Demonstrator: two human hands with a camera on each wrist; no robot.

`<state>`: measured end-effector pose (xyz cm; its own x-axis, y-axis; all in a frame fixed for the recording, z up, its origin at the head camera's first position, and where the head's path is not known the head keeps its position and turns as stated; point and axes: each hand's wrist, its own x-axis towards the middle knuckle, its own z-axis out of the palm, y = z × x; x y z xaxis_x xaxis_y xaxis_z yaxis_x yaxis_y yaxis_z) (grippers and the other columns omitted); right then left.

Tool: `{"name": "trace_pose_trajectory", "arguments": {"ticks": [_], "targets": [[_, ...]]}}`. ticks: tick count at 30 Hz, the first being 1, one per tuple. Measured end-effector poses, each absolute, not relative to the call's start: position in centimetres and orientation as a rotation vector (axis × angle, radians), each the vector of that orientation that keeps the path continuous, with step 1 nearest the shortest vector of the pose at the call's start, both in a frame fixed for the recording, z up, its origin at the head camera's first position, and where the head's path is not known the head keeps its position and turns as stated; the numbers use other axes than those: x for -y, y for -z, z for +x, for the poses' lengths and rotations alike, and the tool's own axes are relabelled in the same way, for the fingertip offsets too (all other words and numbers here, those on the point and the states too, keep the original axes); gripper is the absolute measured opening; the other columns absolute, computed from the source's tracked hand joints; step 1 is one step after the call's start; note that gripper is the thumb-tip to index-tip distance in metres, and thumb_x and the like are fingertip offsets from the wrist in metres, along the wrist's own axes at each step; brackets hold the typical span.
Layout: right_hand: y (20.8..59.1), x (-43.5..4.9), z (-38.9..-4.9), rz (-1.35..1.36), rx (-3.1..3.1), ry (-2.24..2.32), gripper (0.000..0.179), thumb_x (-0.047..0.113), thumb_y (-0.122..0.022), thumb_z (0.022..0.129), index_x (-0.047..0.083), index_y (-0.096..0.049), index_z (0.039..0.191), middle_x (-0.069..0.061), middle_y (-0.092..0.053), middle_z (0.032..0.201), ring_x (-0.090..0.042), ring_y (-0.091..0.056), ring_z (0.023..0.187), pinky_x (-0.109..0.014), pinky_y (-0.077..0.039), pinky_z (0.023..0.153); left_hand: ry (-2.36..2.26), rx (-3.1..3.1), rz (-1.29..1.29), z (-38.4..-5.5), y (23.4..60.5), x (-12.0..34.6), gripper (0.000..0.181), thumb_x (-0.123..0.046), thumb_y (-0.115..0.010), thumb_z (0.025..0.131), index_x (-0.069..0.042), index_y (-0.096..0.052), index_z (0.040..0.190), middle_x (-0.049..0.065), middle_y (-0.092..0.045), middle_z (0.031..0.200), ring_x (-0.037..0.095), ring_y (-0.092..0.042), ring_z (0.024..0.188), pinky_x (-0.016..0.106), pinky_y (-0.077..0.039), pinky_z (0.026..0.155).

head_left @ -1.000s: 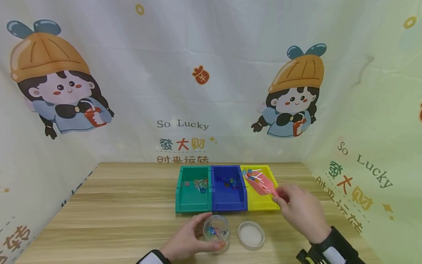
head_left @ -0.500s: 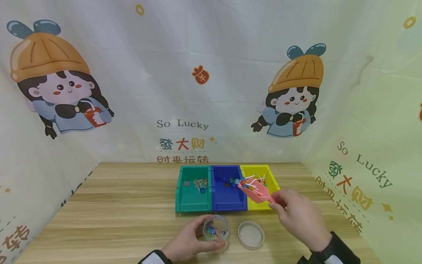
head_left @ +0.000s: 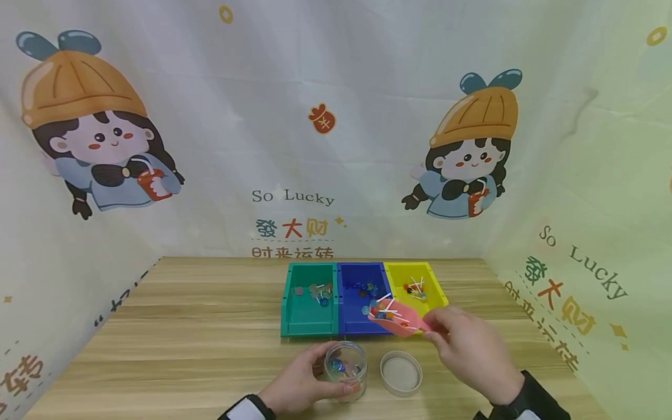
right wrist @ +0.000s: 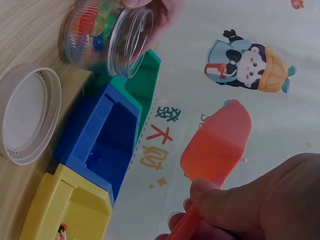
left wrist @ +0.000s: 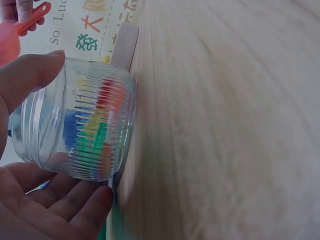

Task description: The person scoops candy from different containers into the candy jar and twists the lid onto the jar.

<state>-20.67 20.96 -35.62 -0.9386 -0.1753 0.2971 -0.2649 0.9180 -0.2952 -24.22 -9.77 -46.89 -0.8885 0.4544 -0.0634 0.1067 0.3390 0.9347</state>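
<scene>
Pink plastic scoop (head_left: 401,322), pinched in the right hand (head_left: 469,350), hangs over the blue plastic bin (head_left: 352,326), hollow up, likely so bright white-stick lollipops (head_left: 385,311) don't spill. The left hand (head_left: 301,379) curls round the clear ribbed jar (left wrist: 90,120), perhaps steadying it.

The jar (left wrist: 95,122) was clear, glossy and ribbed, the scoop (right wrist: 218,142) smooth, translucent plastic. The lid (head_left: 401,373) and bins (head_left: 352,319) looked like smooth plastic, the tabletop (head_left: 184,332) smooth, wood-grained, the backdrop (head_left: 362,64) creased cloth.
</scene>
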Motion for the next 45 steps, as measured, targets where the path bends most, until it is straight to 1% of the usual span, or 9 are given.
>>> {"name": "trace_pose_trajectory", "arguments": {"ticks": [3,8,13,20,27,30,37,40,45], "targets": [[35.8,-20.8,-20.6,0.361,2.798,-0.464,0.009,0.02,-0.085,0.097,0.017,-0.079,0.102,0.004,-0.074,0.096,-0.008,-0.06,0.078,-0.034,-0.056,0.071,-1.574,-2.288,0.509,-24.2,46.9,9.8,0.08,-0.032,-0.094,0.09,-0.007,-0.057,0.156,0.009,-0.068,0.145,0.031,-0.065,0.134,0.063,-0.049,0.118],[35.9,-20.5,-20.7,0.36,2.849,-0.475,0.01,0.022,-0.085,0.097,0.016,-0.08,0.105,0.003,-0.076,0.1,-0.01,-0.062,0.081,-0.039,-0.062,0.08,-1.583,-2.28,0.526,-24.2,47.0,9.9,0.078,-0.03,-0.093,0.09,-0.007,-0.058,0.156,0.008,-0.069,0.144,0.03,-0.066,0.133,0.062,-0.05,0.117],[36.1,-20.1,-20.7,0.374,2.863,-0.473,0.009,0.019,-0.086,0.096,0.017,-0.081,0.104,0.003,-0.077,0.099,-0.01,-0.062,0.081,-0.039,-0.063,0.082,-1.581,-2.26,0.5,-24.3,47.0,9.9,0.077,-0.031,-0.093,0.091,-0.008,-0.059,0.156,0.006,-0.07,0.143,0.029,-0.065,0.132,0.062,-0.049,0.118],[36.2,-19.6,-20.8,0.414,2.853,-0.411,0.011,0.018,-0.089,0.092,0.018,-0.081,0.1,0.006,-0.073,0.092,-0.009,-0.059,0.078,-0.036,-0.061,0.079,-1.599,-2.228,0.495,-24.4,47.1,9.8,0.076,-0.028,-0.093,0.091,-0.008,-0.059,0.156,0.006,-0.07,0.141,0.028,-0.066,0.131,0.059,-0.051,0.117],[36.3,-18.7,-20.7,0.47,2.818,-0.284,0.013,0.018,-0.091,0.09,0.019,-0.081,0.099,0.007,-0.072,0.09,-0.011,-0.059,0.081,-0.035,-0.061,0.081,-1.59,-2.221,0.492,-24.6,47.1,9.9,0.074,-0.026,-0.092,0.092,-0.009,-0.059,0.156,0.006,-0.071,0.139,0.027,-0.067,0.13,0.057,-0.053,0.116],[36.3,-18.2,-20.6,0.514,2.766,-0.224,0.012,0.016,-0.091,0.09,0.018,-0.081,0.097,0.007,-0.072,0.09,-0.011,-0.059,0.083,-0.032,-0.061,0.079,-1.586,-2.224,0.482,-24.6,47.0,9.8,0.073,-0.026,-0.092,0.092,-0.009,-0.059,0.155,0.006,-0.069,0.14,0.027,-0.066,0.13,0.056,-0.053,0.116],[36.3,-17.3,-20.5,0.615,2.618,-0.096,0.015,0.012,-0.093,0.087,0.018,-0.081,0.094,0.007,-0.07,0.092,-0.013,-0.057,0.086,-0.026,-0.058,0.074,-1.564,-2.248,0.452,-24.5,46.9,9.8,0.073,-0.032,-0.094,0.09,-0.012,-0.062,0.153,0.004,-0.069,0.138,0.025,-0.065,0.128,0.059,-0.051,0.117],[36.2,-17.0,-20.6,0.645,2.562,-0.044,0.016,0.015,-0.095,0.085,0.017,-0.082,0.093,0.006,-0.069,0.09,-0.013,-0.055,0.086,-0.025,-0.057,0.073,-1.57,-2.236,0.446,-24.5,46.8,9.8,0.073,-0.033,-0.095,0.089,-0.014,-0.063,0.152,0.003,-0.069,0.138,0.025,-0.064,0.128,0.059,-0.05,0.118],[35.9,-16.7,-20.5,0.657,2.502,-0.002,0.017,0.022,-0.096,0.084,0.016,-0.082,0.092,0.005,-0.069,0.089,-0.014,-0.055,0.085,-0.026,-0.055,0.075,-1.57,-2.265,0.489,-24.4,46.8,9.8,0.072,-0.025,-0.094,0.089,-0.011,-0.063,0.152,0.004,-0.071,0.136,0.024,-0.066,0.125,0.055,-0.054,0.114]]}}
